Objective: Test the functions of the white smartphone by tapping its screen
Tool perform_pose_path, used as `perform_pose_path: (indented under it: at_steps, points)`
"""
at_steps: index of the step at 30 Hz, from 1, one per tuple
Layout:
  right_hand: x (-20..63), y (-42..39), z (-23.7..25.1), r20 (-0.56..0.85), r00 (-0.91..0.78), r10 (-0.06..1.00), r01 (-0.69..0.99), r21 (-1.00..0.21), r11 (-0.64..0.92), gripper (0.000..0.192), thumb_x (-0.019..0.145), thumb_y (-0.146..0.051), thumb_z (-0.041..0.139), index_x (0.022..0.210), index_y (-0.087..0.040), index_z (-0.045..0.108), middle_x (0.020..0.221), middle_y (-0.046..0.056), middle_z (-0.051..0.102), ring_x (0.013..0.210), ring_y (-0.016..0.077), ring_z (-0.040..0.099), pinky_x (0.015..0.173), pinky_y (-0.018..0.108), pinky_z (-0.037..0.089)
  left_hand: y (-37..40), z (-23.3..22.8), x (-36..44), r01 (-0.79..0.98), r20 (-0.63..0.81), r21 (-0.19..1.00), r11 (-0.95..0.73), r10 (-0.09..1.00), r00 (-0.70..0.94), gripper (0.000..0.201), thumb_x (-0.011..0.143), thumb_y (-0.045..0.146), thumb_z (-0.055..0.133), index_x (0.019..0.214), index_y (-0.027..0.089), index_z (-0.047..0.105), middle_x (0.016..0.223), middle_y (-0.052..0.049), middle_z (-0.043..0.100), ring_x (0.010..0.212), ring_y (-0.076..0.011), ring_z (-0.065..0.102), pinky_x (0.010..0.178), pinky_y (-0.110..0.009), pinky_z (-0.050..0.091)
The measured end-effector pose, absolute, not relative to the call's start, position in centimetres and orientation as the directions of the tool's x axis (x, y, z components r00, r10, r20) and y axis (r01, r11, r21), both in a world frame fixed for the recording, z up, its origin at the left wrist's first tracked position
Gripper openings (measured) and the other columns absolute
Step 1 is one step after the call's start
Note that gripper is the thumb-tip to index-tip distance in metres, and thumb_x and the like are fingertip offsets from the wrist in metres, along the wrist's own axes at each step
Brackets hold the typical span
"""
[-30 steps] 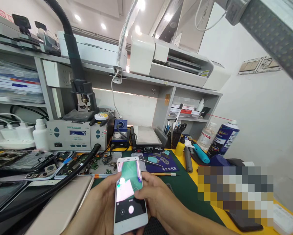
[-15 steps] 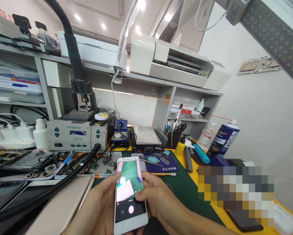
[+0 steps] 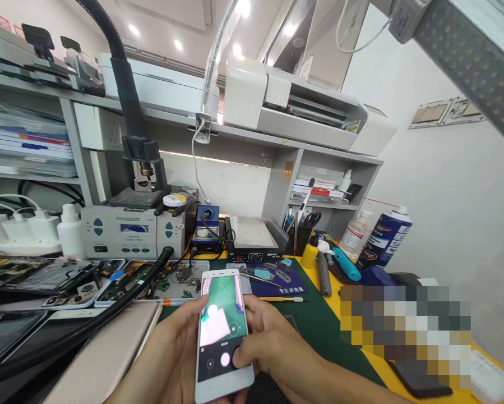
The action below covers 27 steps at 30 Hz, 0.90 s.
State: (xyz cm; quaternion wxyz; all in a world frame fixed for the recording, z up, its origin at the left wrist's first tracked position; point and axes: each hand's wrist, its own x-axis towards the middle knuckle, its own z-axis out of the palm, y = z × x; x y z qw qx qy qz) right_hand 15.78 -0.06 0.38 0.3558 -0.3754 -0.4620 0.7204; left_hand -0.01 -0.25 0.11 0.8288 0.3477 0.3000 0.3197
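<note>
A white smartphone [image 3: 223,336] stands tilted up in front of me, held from both sides. Its screen shows a camera view of a green surface with a pale rectangle, above a round white shutter button. My left hand [image 3: 176,336] is closed around the phone's left edge, thumb along the upper side. From the right, my right hand [image 3: 272,336] grips the other edge, its thumb over the lower screen beside the shutter button. The fingers behind the phone are mostly hidden. Beneath lies a green mat [image 3: 331,336].
A thick black hose [image 3: 121,308] crosses the left side over phone parts and a gold-coloured panel [image 3: 104,359]. Behind are a hot-air station [image 3: 129,233], a parts tray [image 3: 193,266], a heating plate [image 3: 254,233] and a blue mat [image 3: 297,285]. Bottles and a spray can [image 3: 386,238] stand right.
My right thumb has moved down the screen, from the small round icon in the camera view to beside the shutter button. Both hands and the phone stay nearly in place.
</note>
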Motion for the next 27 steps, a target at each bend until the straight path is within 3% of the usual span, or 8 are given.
perform_pose_path:
  at_steps: [5, 11, 17, 22, 27]
  points:
    - [15.74, -0.23, 0.59, -0.192, -0.465, 0.864, -0.183, -0.934, -0.306, 0.074, 0.054, -0.007, 0.069, 0.127, -0.016, 0.054, 0.107, 0.009, 0.07, 0.061, 0.0144, 0.065, 0.042, 0.02, 0.053, -0.24, 0.16, -0.14, -0.34, -0.267, 0.755, 0.561, 0.736, 0.622, 0.073, 0.093, 0.06, 0.038, 0.141, 0.005, 0.04, 0.073, -0.018, 0.071, 0.058, -0.0294, 0.07, 0.049, -0.029, 0.049]
    - [15.66, -0.43, 0.91, -0.203, -0.457, 0.866, -0.152, -0.941, -0.301, 0.072, 0.054, -0.013, 0.081, 0.122, -0.015, 0.055, 0.103, 0.007, 0.069, 0.066, 0.0144, 0.065, 0.042, 0.018, 0.053, -0.37, 0.08, -0.48, -0.391, -0.317, 0.692, 0.606, 0.743, 0.59, 0.074, 0.091, 0.062, 0.05, 0.151, 0.024, 0.028, 0.081, -0.008, 0.074, 0.056, -0.0277, 0.07, 0.05, -0.034, 0.053]
    - [15.65, -0.27, 0.55, -0.23, -0.46, 0.857, -0.131, -0.937, -0.322, 0.064, 0.061, -0.014, 0.069, 0.123, -0.016, 0.055, 0.098, 0.006, 0.07, 0.053, 0.0123, 0.063, 0.039, 0.02, 0.051, -0.21, 0.01, -0.4, -0.345, -0.254, 0.75, 0.564, 0.727, 0.638, 0.073, 0.095, 0.06, 0.039, 0.147, 0.009, 0.034, 0.075, -0.017, 0.072, 0.059, -0.0301, 0.07, 0.05, -0.03, 0.05]
    - [15.94, 0.02, -0.02, -0.223, -0.4, 0.889, -0.199, -0.926, -0.322, 0.056, 0.067, -0.016, 0.06, 0.123, -0.016, 0.059, 0.091, 0.005, 0.067, 0.066, 0.0165, 0.065, 0.041, 0.02, 0.051, -0.1, -0.08, -0.34, -0.381, -0.299, 0.708, 0.594, 0.742, 0.601, 0.072, 0.092, 0.06, 0.041, 0.151, 0.02, 0.026, 0.075, -0.01, 0.071, 0.055, -0.0322, 0.069, 0.048, -0.034, 0.051]
    - [15.88, -0.04, 0.04, -0.242, -0.369, 0.897, -0.183, -0.928, -0.325, 0.051, 0.074, -0.02, 0.061, 0.124, -0.017, 0.06, 0.086, 0.004, 0.065, 0.07, 0.0184, 0.066, 0.045, 0.023, 0.052, -0.17, 0.0, -0.16, -0.401, -0.297, 0.696, 0.596, 0.747, 0.595, 0.067, 0.094, 0.059, 0.037, 0.148, 0.019, 0.034, 0.073, -0.009, 0.07, 0.054, -0.0308, 0.069, 0.046, -0.033, 0.051]
